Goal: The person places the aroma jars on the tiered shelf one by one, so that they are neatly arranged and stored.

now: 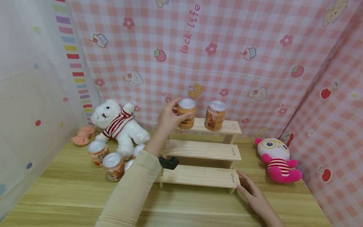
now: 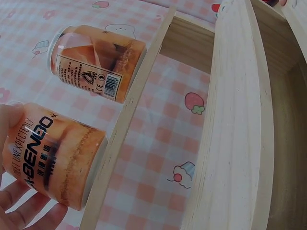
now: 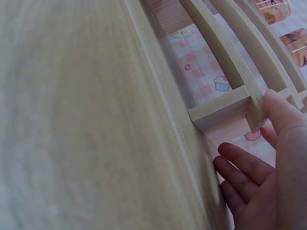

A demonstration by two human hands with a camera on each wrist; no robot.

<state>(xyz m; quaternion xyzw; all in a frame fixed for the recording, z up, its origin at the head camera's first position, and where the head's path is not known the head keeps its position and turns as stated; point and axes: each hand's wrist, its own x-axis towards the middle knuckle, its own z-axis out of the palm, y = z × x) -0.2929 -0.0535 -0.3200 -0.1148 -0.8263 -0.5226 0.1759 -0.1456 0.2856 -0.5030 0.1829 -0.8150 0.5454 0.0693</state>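
Observation:
On the top step of a three-step wooden display rack [image 1: 202,149], my left hand [image 1: 170,116] holds an orange printed can [image 1: 186,117] with a silvery top. Thumb and fingers lie around its sides; in the left wrist view the can's base [image 2: 98,165] is right at the board's edge. A second such can [image 1: 215,116] stands upright to its right on the same step. My right hand [image 1: 253,195] holds the right end of the lowest step, thumb and index finger at its corners. In the right wrist view the other fingers [image 3: 244,163] are loosely bent below the board.
Several more cans [image 1: 113,167] stand on the wooden table [image 1: 71,201] left of the rack, partly behind my left sleeve. A white teddy bear [image 1: 122,126] and pink yarn [image 1: 83,135] are behind them. A pink-and-white plush toy [image 1: 279,160] sits at the right. Checked cloth [image 1: 181,72] hangs behind.

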